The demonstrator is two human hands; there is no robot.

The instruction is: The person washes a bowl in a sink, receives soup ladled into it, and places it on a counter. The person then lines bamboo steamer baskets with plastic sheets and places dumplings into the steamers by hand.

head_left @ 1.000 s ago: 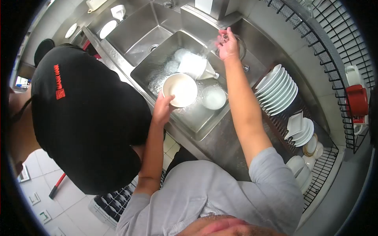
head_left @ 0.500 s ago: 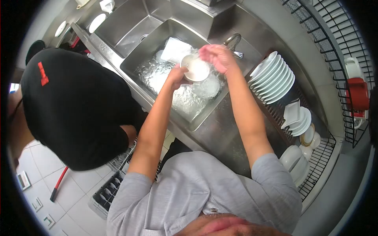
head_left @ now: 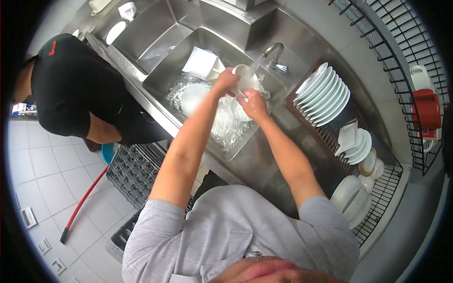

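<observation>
- My left hand is gripping the bowl by its rim, over the sink.
- Right hand is touching it; grip unclear.
- Probably handling light, stiff, slippery, chippable; rim and base are suiting fingers best.

We wear a light grey shirt of softly creased fabric, with a small round button near the neck. Our left sleeve and right sleeve are short, ending above the elbows in plain hems. Black clothing shows beyond the shirt's far edge, and our forearms are bare.
</observation>
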